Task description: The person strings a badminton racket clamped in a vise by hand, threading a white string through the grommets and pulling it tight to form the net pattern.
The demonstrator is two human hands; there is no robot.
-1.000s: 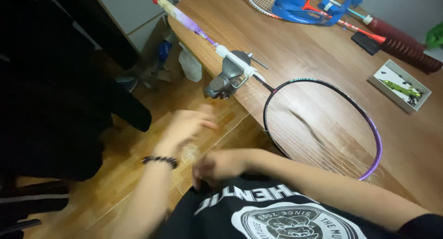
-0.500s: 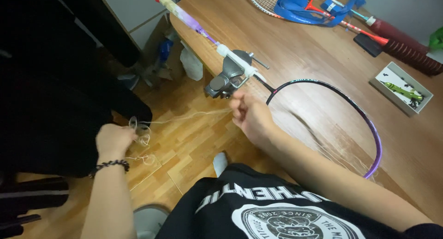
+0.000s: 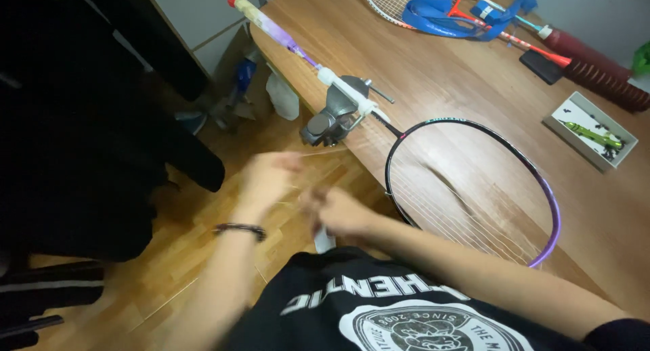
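Beside the table edge point(image 3: 365, 168), both blurred hands meet over open floor point(image 3: 176, 256); fingers' state unclear.

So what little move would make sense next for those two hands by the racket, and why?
Probably draw the hands apart again to take up slack. The left hand and right hand are blurred and close together beside the table edge, just off the clamped racket, whose frame is only partly strung. The thin string itself barely shows, so this is a guess.

table point(image 3: 433, 73): smooth wood | clamp point(image 3: 335, 114): grey matt metal | racket frame point(image 3: 474, 182): glossy | floor point(image 3: 183, 256): wood planks
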